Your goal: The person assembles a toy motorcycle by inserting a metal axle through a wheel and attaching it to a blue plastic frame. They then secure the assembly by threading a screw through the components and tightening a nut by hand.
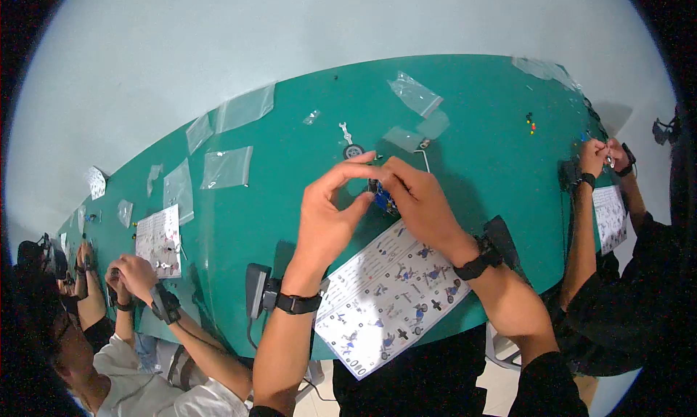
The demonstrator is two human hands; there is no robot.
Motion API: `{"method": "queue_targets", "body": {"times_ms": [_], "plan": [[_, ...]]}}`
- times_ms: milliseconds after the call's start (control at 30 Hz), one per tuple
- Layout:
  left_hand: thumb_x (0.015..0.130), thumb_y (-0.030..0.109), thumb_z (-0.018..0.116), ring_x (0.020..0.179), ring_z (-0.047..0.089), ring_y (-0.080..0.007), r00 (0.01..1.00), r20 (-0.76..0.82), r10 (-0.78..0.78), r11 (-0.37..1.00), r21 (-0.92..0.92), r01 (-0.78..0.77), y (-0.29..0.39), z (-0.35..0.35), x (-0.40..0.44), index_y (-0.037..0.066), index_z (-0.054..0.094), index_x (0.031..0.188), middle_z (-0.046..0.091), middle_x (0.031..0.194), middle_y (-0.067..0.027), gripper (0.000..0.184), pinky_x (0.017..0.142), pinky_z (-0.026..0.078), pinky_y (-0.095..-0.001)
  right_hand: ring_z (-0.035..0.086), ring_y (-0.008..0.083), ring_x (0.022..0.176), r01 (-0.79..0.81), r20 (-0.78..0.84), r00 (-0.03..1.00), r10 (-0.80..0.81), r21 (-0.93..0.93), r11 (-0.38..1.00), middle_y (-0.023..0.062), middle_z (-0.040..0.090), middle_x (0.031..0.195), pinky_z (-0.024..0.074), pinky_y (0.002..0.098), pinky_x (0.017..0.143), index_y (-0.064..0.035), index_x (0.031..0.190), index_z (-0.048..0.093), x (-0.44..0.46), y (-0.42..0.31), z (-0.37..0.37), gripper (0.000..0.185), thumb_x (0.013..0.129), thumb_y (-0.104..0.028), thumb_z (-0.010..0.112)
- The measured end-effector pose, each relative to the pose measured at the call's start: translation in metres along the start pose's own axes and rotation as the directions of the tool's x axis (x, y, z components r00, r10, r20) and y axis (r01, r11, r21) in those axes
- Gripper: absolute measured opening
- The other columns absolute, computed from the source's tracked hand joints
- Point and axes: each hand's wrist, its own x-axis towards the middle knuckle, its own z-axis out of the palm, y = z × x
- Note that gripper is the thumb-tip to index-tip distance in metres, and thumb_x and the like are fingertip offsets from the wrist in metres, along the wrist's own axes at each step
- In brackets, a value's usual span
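My left hand [327, 203] curls in a C shape, its thumb tip against a small blue and black model assembly [383, 199]. On the other side, my right hand [421, 199] has its fingers bent and pinched at the same assembly, partly covering it. Just beyond my fingertips lie a small black wheel [353, 151] and a silver wrench-shaped piece [346, 132]. A thin L-shaped hex key [426, 158] rests behind my right hand. Below both hands is a printed instruction sheet [392, 301] with pictures of a blue motorbike model.
Clear plastic bags [415, 95] are scattered over the green table [305, 148]. Co-workers sit on both sides; one person's hands [134, 277] are at left, another's [604, 155] at right. Small coloured parts [532, 126] lie at the right, and another sheet [158, 243] at the left.
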Motion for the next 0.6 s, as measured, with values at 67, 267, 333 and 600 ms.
{"method": "queue_targets", "body": {"times_ms": [67,267,333,600], "plan": [[0.098,0.001,0.070,0.130,0.064,-0.0230,1.000,-0.019,0.018,1.000,-0.023,-0.018,-0.001,0.002,0.000,0.002,0.071,0.123,0.071,0.134,-0.0127,0.025,0.117,0.044,-0.0374,0.055,0.0372,0.066,-0.010,0.013,1.000,0.010,0.021,1.000,0.0213,0.057,0.077,0.0438,0.0441,0.063,-0.0003,0.103,0.058,-0.001,-0.003,0.000,0.022,0.111,-0.021,0.055],[0.096,0.006,0.075,0.126,0.066,-0.0256,0.964,-0.097,-0.246,0.953,0.155,0.259,0.003,0.002,0.000,0.001,0.071,0.125,0.073,0.129,-0.0109,0.029,0.112,0.047,-0.0351,0.055,0.0375,0.069,0.006,-0.028,1.000,-0.006,-0.002,1.000,0.0203,0.059,0.080,0.0451,0.0432,0.065,-0.0003,0.103,0.058,-0.001,0.000,0.001,0.023,0.111,-0.021,0.054],[0.095,0.004,0.075,0.126,0.066,-0.0257,0.990,-0.061,-0.129,0.958,0.249,0.140,0.014,0.000,0.001,0.001,0.072,0.125,0.073,0.129,-0.0104,0.030,0.112,0.048,-0.0348,0.055,0.0370,0.069,-0.031,-0.003,1.000,0.031,0.011,0.999,0.0202,0.059,0.081,0.0452,0.0429,0.065,-0.0004,0.103,0.058,0.000,-0.001,-0.001,0.023,0.111,-0.021,0.054],[0.092,-0.002,0.076,0.131,0.063,-0.0244,0.991,-0.067,-0.114,0.986,0.118,0.121,0.007,0.000,0.003,0.003,0.072,0.124,0.072,0.130,-0.0100,0.033,0.117,0.045,-0.0359,0.053,0.0335,0.067,-0.031,-0.001,1.000,0.031,0.036,0.999,0.0201,0.058,0.080,0.0438,0.0419,0.064,-0.0002,0.102,0.057,-0.002,0.000,0.001,0.023,0.111,-0.021,0.053]]}}
